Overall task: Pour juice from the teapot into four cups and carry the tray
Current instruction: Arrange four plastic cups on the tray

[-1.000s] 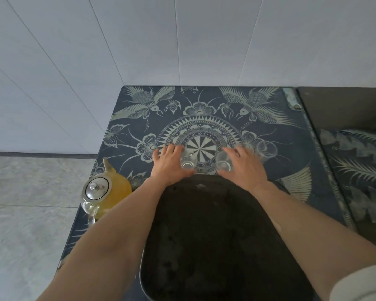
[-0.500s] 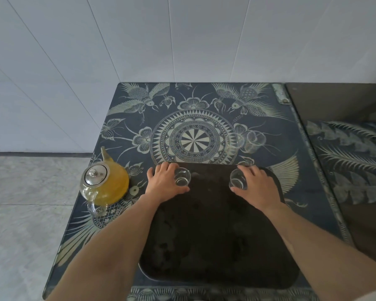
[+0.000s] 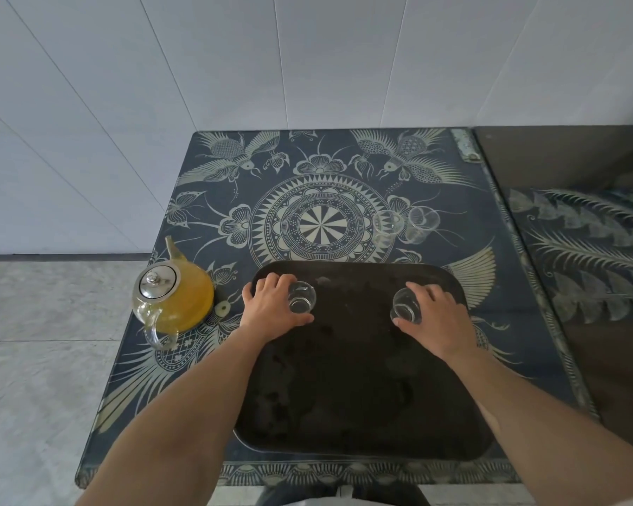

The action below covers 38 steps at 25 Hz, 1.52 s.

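Seen from above, a person's two bare forearms reach forward over a dark bench (image 3: 497, 286) patterned with pale birds, flowers and a round medallion. A black rectangular tray (image 3: 344, 396) with rounded corners lies on the near half of the bench. The left hand (image 3: 271, 308) is curled around a small clear glass cup (image 3: 301, 296) standing at the far left corner of the tray, with fingers on its far side and the thumb on its near side. The right hand (image 3: 435, 319) grips a second clear cup (image 3: 406, 304) in the same way near the far right corner of the tray. Both cups look empty and upright. Two more clear cups stand on the bench just beyond the tray, to the right of the medallion, close beside each other: one (image 3: 386, 226) on the left and one (image 3: 421, 225) on the right. A round glass teapot (image 3: 174, 304) filled with orange-yellow juice sits on the bench to the left of the tray, near the bench's left edge, with a shiny metal lid, its spout pointing away and its handle toward the viewer. A white panelled wall (image 3: 307, 60) rises behind the bench, and a grey tiled floor (image 3: 44, 341) shows on the left.
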Each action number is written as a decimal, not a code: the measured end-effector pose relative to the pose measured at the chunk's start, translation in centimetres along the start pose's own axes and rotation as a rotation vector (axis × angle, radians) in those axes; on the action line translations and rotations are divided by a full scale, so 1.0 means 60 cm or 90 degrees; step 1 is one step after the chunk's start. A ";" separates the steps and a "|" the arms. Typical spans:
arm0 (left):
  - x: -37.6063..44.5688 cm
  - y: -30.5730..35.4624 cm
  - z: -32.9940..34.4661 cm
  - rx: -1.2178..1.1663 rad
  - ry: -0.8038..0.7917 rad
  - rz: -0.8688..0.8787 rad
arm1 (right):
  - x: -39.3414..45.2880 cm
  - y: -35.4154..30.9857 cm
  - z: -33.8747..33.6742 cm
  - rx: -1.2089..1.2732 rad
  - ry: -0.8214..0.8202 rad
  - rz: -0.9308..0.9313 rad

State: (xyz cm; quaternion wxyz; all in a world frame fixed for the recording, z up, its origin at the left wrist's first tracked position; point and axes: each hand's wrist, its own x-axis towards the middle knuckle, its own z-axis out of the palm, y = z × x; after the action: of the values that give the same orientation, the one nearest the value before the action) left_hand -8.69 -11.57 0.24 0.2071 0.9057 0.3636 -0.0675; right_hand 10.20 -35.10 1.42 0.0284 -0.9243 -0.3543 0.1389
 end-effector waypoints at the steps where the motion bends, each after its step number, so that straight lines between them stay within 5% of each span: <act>1: 0.000 0.000 0.000 -0.001 -0.004 -0.002 | -0.002 0.000 0.002 0.001 -0.002 0.002; 21: 0.013 0.007 0.001 -0.045 -0.007 -0.014 | 0.011 0.014 0.006 -0.020 -0.013 -0.013; 38: 0.153 0.169 -0.020 -0.002 0.028 0.058 | 0.135 0.118 -0.062 -0.016 0.056 0.006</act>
State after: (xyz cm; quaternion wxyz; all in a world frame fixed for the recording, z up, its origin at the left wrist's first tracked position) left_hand 4.89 -11.84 2.14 0.2038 0.9223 0.3262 -0.0376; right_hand 21.52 -34.85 2.01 0.0315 -0.9314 -0.3501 0.0941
